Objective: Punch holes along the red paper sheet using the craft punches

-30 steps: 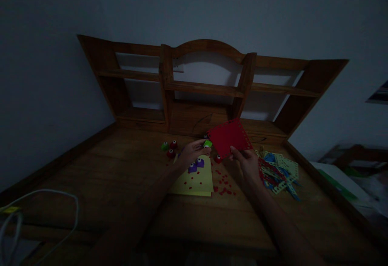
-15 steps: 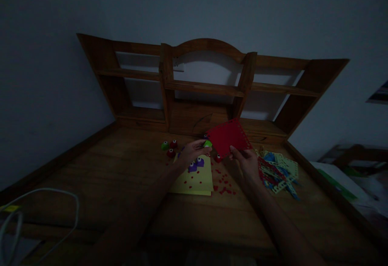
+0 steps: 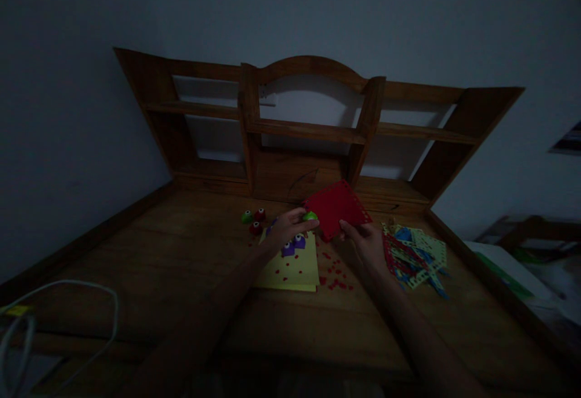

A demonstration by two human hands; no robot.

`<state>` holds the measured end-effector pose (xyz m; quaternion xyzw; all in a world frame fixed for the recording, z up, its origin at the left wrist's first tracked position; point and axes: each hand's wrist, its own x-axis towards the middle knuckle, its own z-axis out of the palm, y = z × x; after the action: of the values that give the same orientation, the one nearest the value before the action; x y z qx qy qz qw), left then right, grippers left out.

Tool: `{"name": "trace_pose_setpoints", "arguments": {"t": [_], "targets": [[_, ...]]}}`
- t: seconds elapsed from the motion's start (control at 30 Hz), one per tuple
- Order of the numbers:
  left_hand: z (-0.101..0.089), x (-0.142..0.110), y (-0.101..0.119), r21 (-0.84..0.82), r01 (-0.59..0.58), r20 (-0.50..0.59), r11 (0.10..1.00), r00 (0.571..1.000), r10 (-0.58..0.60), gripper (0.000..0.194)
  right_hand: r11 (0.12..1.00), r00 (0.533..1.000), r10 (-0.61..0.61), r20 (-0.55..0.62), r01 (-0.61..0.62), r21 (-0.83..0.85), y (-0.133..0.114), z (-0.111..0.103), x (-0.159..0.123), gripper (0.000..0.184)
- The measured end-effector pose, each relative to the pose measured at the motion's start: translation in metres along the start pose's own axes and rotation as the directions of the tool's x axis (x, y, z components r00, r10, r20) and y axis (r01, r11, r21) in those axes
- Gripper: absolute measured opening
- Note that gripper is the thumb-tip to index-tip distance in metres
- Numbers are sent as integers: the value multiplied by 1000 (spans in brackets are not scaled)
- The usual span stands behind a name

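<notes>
My left hand [image 3: 290,226] is closed around a small green craft punch [image 3: 310,216], held at the left edge of a red sheet of paper [image 3: 340,207]. Between the thumb and fingers of my right hand [image 3: 365,238] is the sheet's lower right edge, with rows of punched holes along its borders. Below my left hand lies yellow paper [image 3: 290,277], and two purple punches [image 3: 293,246] sit on it. Tiny red paper bits [image 3: 336,277] are scattered on the paper and the desk. Whether the sheet sits inside the green punch's slot is hard to see.
Two red punches [image 3: 256,227] and another green punch [image 3: 246,217] stand left of the paper. A pile of punched paper strips [image 3: 415,256] lies at the right. Behind rises a wooden shelf unit [image 3: 308,132]. A white cable [image 3: 113,307] loops at the left front.
The red sheet has shifted a little left and down toward my left hand, with my right hand following. The green punch has tilted slightly and now overlaps the sheet's edge.
</notes>
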<state>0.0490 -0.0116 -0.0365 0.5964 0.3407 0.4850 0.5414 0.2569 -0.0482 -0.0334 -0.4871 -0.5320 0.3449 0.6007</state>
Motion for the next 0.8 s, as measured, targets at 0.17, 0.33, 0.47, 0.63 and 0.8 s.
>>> {"name": "trace_pose_setpoints", "arguments": {"t": [0.17,0.33,0.47,0.63,0.8], "targets": [[1,0,3,-51,9,8,999,1000,-8,37,1000,1000,-6,15,6,-16,6,-1,2,31],[0,3,-3,-105,-15,16,994,1000,17,38,1000,1000,4,0,-4,-9,13,-2,4,31],[0,2,-1,-107,14,2,994,1000,-14,41,1000,1000,-7,6,7,-30,8,-2,2,31],[1,1,3,-99,18,-9,995,1000,-19,40,1000,1000,20,20,-20,-11,3,1,0,32],[0,0,5,-66,5,-8,998,1000,-5,35,996,997,72,22,-73,59,9,3,0,31]]}}
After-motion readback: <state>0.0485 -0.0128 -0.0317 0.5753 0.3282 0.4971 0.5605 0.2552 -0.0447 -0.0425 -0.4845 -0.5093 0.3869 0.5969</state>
